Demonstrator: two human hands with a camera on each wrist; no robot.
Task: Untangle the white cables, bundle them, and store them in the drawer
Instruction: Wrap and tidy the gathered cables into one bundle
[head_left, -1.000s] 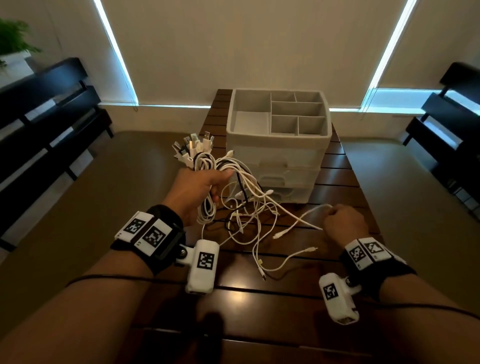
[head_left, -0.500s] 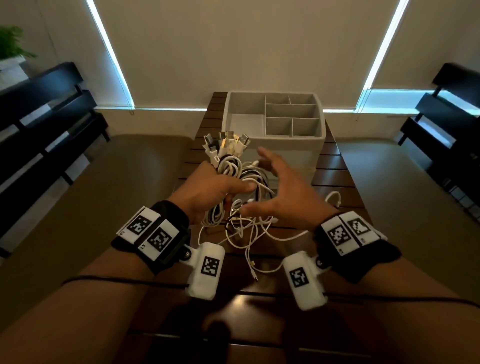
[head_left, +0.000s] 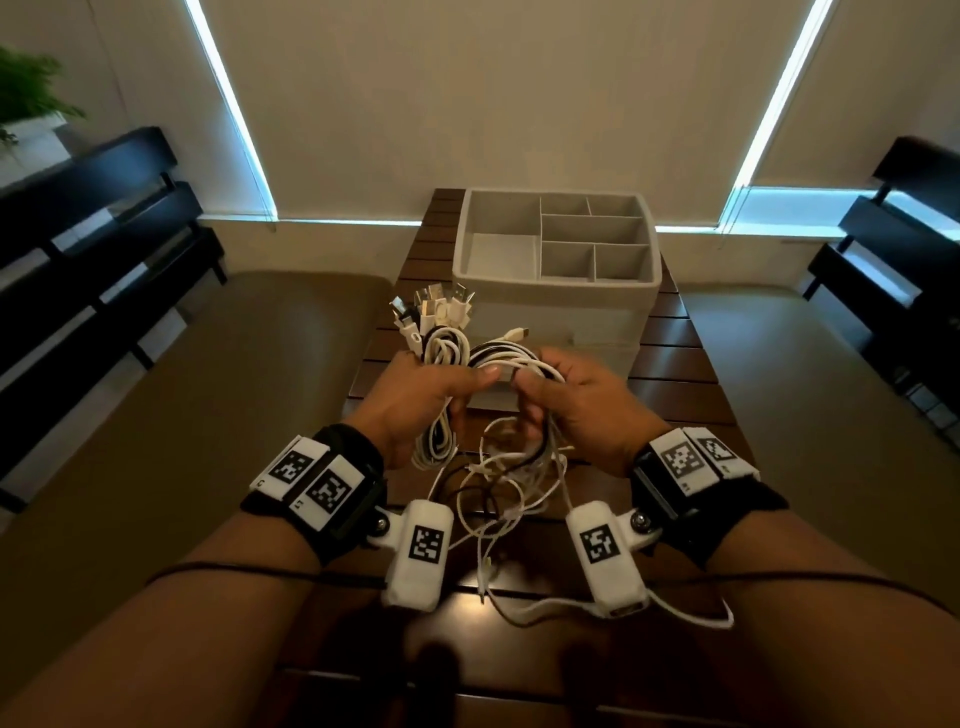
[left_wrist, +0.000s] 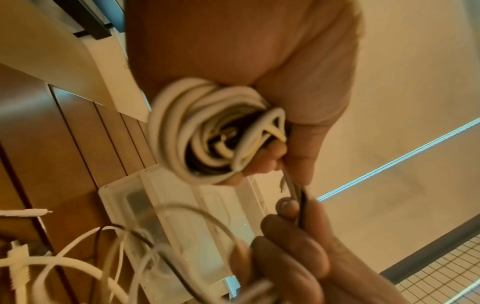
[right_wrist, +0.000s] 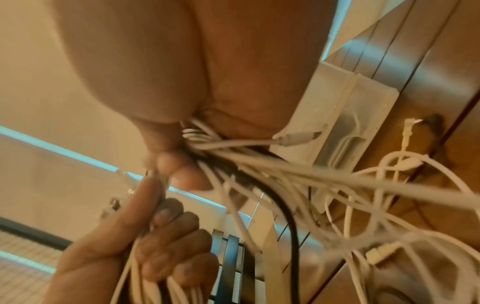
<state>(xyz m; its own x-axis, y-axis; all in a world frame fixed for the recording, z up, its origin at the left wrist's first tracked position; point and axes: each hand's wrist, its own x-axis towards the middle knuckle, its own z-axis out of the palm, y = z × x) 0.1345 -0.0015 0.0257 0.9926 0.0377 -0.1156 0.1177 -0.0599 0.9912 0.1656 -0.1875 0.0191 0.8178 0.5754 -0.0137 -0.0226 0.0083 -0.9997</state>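
A tangle of white cables (head_left: 498, 467), with a black one among them, hangs between my two hands above the dark wooden table (head_left: 670, 395). My left hand (head_left: 415, 395) grips a looped bundle (left_wrist: 207, 131) with the USB plugs (head_left: 436, 306) fanned out above the fist. My right hand (head_left: 571, 400) grips the strands (right_wrist: 233, 164) right beside it, thumbs almost touching. Loose ends (head_left: 488, 551) trail down onto the table. The white drawer unit (head_left: 556, 317) stands just behind the hands, its drawers shut.
The unit's top is an open divided tray (head_left: 498, 218), nothing in its compartments. Black benches (head_left: 104, 218) line the left wall and another bench (head_left: 893, 244) the right. A potted plant (head_left: 26, 98) sits at far left. Wrist-camera leads run along both forearms.
My right hand came off the table from a stray cable end, reached across open, and now grips the strands beside my left hand. The bundle rose and shifted toward the middle.
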